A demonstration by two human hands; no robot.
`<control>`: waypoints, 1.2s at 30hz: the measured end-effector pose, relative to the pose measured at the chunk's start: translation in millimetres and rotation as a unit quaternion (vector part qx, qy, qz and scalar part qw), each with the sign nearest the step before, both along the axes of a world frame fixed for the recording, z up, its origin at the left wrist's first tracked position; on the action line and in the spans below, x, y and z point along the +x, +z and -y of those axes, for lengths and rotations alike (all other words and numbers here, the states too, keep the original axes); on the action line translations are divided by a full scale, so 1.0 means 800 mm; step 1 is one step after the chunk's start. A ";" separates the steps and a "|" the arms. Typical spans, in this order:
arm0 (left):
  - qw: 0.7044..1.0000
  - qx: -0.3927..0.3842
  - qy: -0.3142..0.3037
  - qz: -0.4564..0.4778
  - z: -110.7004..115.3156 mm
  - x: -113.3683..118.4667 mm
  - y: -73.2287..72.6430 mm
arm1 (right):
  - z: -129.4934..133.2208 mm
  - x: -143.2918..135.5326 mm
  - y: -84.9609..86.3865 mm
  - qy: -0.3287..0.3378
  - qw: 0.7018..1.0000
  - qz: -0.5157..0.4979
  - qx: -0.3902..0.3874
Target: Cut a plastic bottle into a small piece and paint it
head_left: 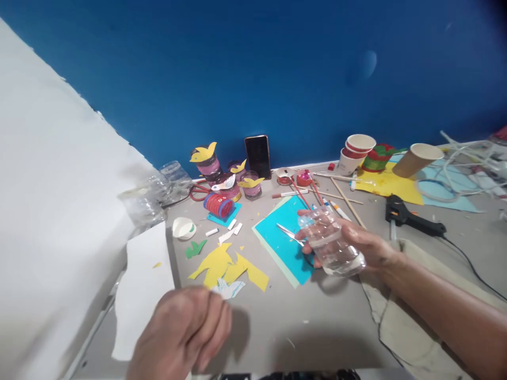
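My right hand (362,243) is wrapped round a ribbed, clear plastic bottle piece (335,245), held tilted above the table. Beneath it are a blue sheet of paper (273,232) and scissors (289,232), whose handles are partly hidden by the fingers. My left hand (186,327) is at the lower left with its fingers curled in, slightly blurred; the inside of the grip is hidden. Just beyond it lie a white paper bird cutout (228,288) with blue lines and torn-looking yellow paper scraps (216,264). A green paper cutout (195,248) rests farther left.
Decorated cups with yellow paper birds (204,153) stand near the blue wall, beside an upright phone (258,157). Paper cups (350,161) are at the back right. A black glue gun (414,219) with a cord lies at right. White paper (144,295) lines the left edge.
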State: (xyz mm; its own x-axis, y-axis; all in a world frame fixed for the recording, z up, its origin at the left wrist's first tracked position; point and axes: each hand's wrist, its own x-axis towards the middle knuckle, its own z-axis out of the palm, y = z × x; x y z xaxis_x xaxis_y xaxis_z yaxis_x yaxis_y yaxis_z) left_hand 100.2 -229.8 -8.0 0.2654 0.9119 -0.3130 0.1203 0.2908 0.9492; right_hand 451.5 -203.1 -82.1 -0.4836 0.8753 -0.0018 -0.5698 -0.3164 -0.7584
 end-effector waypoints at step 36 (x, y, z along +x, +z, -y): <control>0.904 0.367 -0.205 -0.079 -0.067 0.151 -0.046 | 0.005 -0.026 -0.004 -0.096 0.994 0.060 0.006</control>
